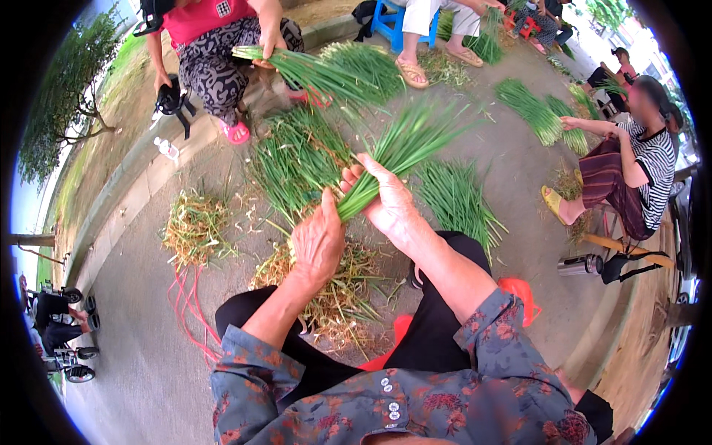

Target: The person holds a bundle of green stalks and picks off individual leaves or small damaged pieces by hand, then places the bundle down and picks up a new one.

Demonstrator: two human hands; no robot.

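A bunch of green chives (404, 148) is held in front of me, its leaf tips fanned out and blurred toward the far right. My right hand (386, 200) wraps round its middle. At the stalk end my left hand (320, 237) is closed with its fingers against the stems; exactly what they pinch is partly hidden. Just beyond my hands lies a loose heap of chives (285, 159) mixed with dry leaves. To the right a tidier pile of chives (456, 196) rests on the ground. Yellowed trimmings (345, 297) are heaped below my hands, between my legs.
Another trimmings heap (194, 226) and pink string (189, 311) lie left. Across from me a person in pink (211, 22) holds a chive bunch (311, 74). A seated person in stripes (645, 156) works at right, near a metal flask (581, 265). A red plastic bag (521, 297) lies beside my leg.
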